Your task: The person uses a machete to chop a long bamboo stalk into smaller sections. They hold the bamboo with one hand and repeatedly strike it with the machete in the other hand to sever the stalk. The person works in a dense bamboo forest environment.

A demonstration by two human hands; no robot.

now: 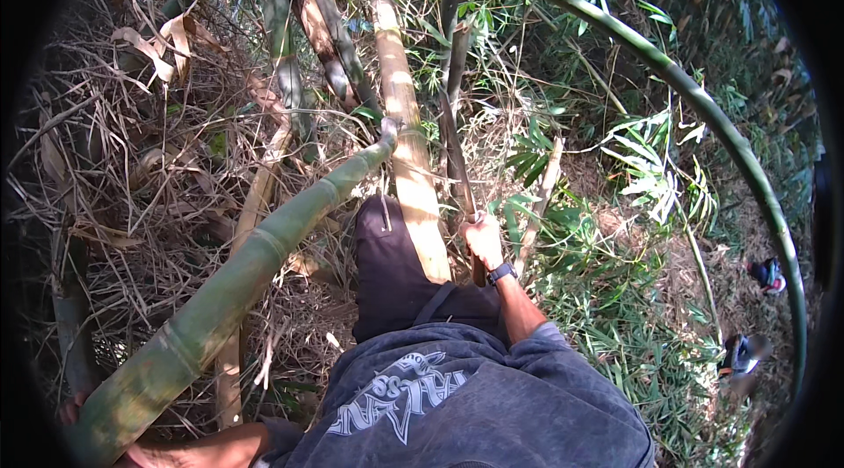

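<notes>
A thick green bamboo pole (264, 244) slants from the lower left up to the middle, where its narrower end lies by a yellowish split bamboo stem (411, 143). My left hand (132, 452) is wrapped round the thick end of the green pole; the pole covers most of that hand, with fingertips showing on its far side. My right hand (483, 241), a dark watch at its wrist, grips a machete (459, 165) beside my right thigh. The long dark blade points up and away from me, and its handle end shows below my fist.
Upright bamboo stems (280, 37) stand ahead. A long green bamboo stem (681, 81) arches over the right side. Tangled dry branches (158, 195) crowd the left; leafy undergrowth (607, 327) lies to the right. Two people, one a person in dark clothing (741, 355), are far right.
</notes>
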